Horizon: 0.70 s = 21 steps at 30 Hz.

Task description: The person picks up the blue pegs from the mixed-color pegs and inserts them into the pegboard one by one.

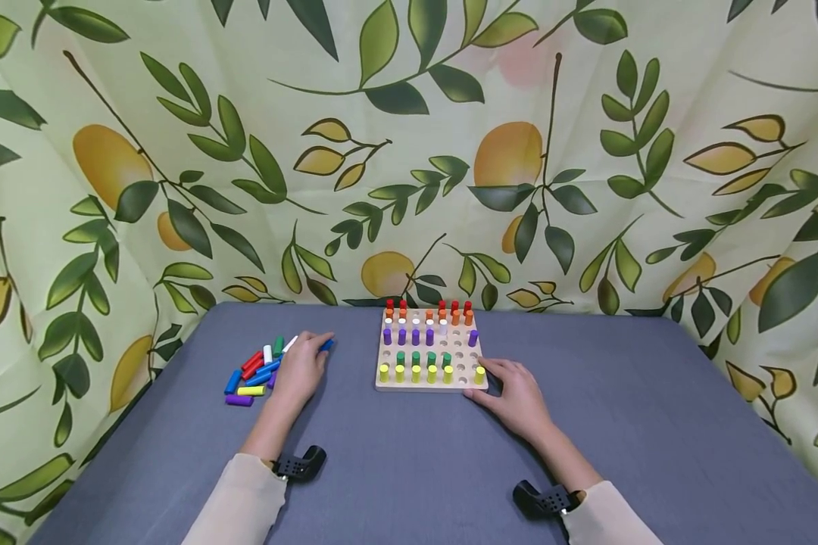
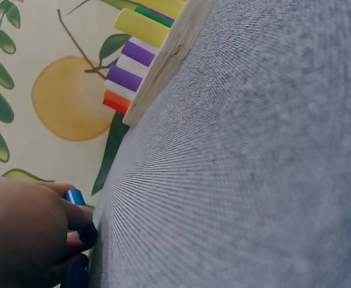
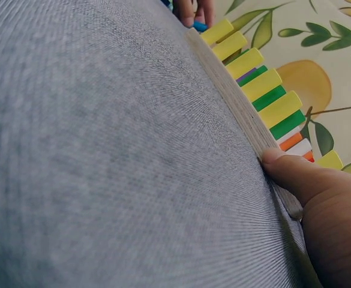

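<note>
My left hand [image 1: 298, 372] is at the right side of the loose pegs and pinches a blue peg [image 1: 326, 345] at its fingertips. In the left wrist view the same blue peg [image 2: 75, 197] sticks out between the fingers. The wooden pegboard [image 1: 419, 387] lies flat in the middle, with rows of red, orange, white, purple, green and yellow pegs upright in its holes. At its front right corner my right hand [image 1: 514, 400] holds the board, thumb along the front edge and fingers at the right side. A yellow peg [image 1: 480, 375] stands beside those fingers.
A loose pile of pegs, among them a purple peg [image 1: 239, 401], a red peg [image 1: 251, 359] and a white peg [image 1: 267, 353], lies left of the board. Grey cloth [image 1: 409, 469] covers the table. Behind it hangs a leaf-patterned curtain [image 1: 409, 151].
</note>
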Each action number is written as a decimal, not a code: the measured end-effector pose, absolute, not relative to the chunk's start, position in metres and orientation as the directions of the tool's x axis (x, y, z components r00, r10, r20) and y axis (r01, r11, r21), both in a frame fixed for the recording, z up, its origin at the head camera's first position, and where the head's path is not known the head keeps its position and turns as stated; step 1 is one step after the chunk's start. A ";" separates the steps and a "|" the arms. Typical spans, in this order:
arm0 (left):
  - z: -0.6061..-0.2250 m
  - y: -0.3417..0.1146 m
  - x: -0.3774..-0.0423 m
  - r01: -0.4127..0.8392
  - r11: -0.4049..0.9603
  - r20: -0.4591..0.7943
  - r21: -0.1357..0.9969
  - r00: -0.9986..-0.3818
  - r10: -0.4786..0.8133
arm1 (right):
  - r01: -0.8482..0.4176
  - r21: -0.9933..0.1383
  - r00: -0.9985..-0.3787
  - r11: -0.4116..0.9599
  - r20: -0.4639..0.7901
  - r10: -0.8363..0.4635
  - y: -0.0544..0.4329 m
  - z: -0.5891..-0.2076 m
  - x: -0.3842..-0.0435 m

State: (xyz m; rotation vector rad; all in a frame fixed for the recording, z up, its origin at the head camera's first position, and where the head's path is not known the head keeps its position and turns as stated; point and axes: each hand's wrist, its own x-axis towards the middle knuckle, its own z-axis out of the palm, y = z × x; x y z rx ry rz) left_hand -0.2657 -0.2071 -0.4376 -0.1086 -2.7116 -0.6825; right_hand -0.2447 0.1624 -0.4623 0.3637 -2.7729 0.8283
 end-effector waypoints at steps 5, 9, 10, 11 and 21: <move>-0.436 -0.206 -0.265 0.140 0.857 0.329 0.496 -0.944 -0.036 | -0.293 -0.507 -0.945 0.810 0.281 -0.166 0.162 -0.463 -0.244; -0.436 -0.206 -0.264 0.131 0.842 0.320 0.523 -0.946 -0.051 | -0.293 -0.506 -0.945 0.811 0.283 -0.165 0.161 -0.463 -0.244; -0.436 -0.206 -0.264 0.127 0.839 0.318 0.529 -0.947 -0.057 | -0.294 -0.508 -0.945 0.810 0.283 -0.165 0.161 -0.463 -0.245; -0.436 -0.205 -0.264 0.121 0.836 0.315 0.536 -0.947 -0.064 | -0.295 -0.508 -0.944 0.809 0.283 -0.167 0.161 -0.463 -0.245; -0.432 -0.202 -0.264 0.097 0.807 0.296 0.583 -0.950 -0.100 | -0.285 -0.519 -0.949 0.806 0.268 -0.164 0.163 -0.463 -0.246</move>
